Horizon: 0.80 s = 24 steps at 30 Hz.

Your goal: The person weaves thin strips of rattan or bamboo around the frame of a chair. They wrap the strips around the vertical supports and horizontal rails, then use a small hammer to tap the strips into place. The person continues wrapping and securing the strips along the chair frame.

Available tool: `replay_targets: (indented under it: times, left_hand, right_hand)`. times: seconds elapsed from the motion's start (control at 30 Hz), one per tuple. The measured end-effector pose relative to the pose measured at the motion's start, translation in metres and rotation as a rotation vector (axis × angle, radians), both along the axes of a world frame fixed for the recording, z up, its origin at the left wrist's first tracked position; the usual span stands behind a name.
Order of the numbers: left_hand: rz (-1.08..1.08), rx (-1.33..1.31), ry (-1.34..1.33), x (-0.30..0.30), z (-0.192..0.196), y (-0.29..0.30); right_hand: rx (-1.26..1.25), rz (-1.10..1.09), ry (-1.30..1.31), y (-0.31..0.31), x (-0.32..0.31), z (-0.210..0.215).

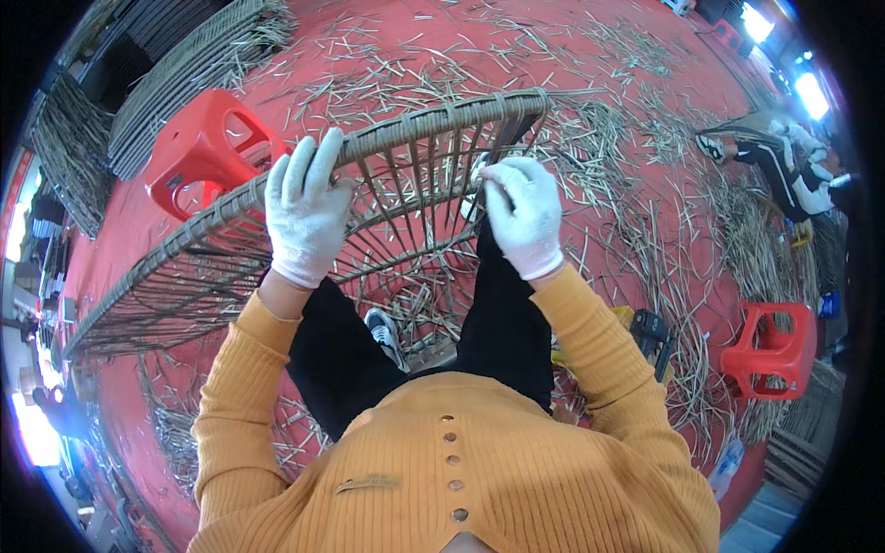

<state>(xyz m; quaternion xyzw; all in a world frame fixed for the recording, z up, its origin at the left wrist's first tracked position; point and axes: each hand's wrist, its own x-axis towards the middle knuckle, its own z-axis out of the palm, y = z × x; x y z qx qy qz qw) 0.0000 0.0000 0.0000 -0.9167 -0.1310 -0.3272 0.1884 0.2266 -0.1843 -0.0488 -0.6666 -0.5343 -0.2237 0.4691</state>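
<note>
A long woven panel (442,120), with a wrapped rim and many thin ribs, stands slanted across my knees, its far end to the right. White gloves cover both my hands. My left hand (307,210) lies against the upper rim, its fingers stretched out and slightly apart. Near the panel's right end, my right hand (525,214) is closed, thumb and fingers drawn together in a pinch beside the ribs. Whatever sits between those fingertips is too small to make out.
Beyond the panel is a red stool (207,147); another red stool (774,350) stands at right. A yellow-and-black tool (653,334) lies by my right arm. Loose strips (599,138) litter the red floor. Stacked woven panels (184,83) fill the far left. Another person's leg (779,175) shows at right.
</note>
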Motion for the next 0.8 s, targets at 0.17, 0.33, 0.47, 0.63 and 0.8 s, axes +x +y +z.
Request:
replay_targets:
  times: [0.17,0.33,0.47,0.63,0.8]
  left_hand:
    - [-0.007,-0.323,-0.174,-0.013,0.031,-0.021]
    - [0.129,-0.552,-0.270,-0.053,0.037,-0.031]
    - [0.234,-0.654,-0.228,-0.082,0.007,-0.039]
    - [0.194,-0.386,-0.366,-0.083,-0.008,-0.041]
    - [0.127,-0.236,-0.276,-0.056,0.014,-0.020]
  right_hand:
    - [0.064,0.144,-0.036,0.028,-0.042,0.024]
    - [0.126,0.083,0.128,0.040,-0.030,0.042]
    - [0.136,0.044,0.115,0.019,-0.014,0.031]
    - [0.075,-0.300,0.259,-0.014,0.038,-0.006]
    - [-0.395,-0.072,0.491,-0.006,0.093,-0.032]
